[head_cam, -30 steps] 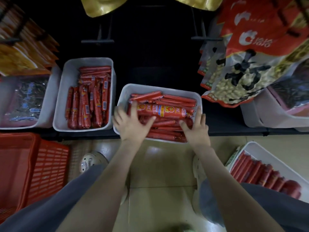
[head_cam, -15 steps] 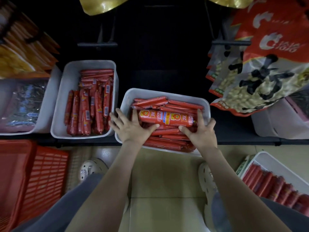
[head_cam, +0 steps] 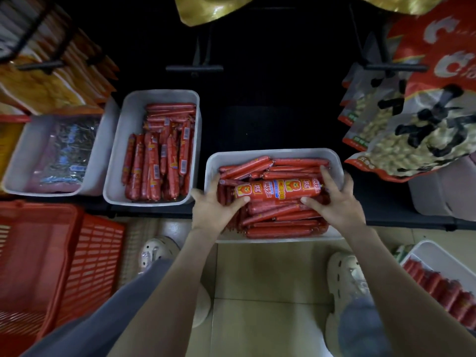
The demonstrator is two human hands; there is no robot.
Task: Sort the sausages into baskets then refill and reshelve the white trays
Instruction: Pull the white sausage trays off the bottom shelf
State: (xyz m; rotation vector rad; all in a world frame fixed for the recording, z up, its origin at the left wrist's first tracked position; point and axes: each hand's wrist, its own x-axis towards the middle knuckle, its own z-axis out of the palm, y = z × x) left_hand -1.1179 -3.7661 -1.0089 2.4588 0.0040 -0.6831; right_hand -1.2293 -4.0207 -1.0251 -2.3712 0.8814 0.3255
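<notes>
Sorting: my left hand [head_cam: 215,206] and right hand [head_cam: 334,202] curl round the big sausage [head_cam: 278,189]; next I lift it to the left basket [head_cam: 85,253]

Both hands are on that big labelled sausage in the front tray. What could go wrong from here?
1. The white tray seems to overhang the edge of the shelf; pressing on its near side could tip it to the floor.
2. The big sausage, gripped by the left hand and right hand, lies on heaped thin sausages; lifting it may roll some over the rim.
</notes>
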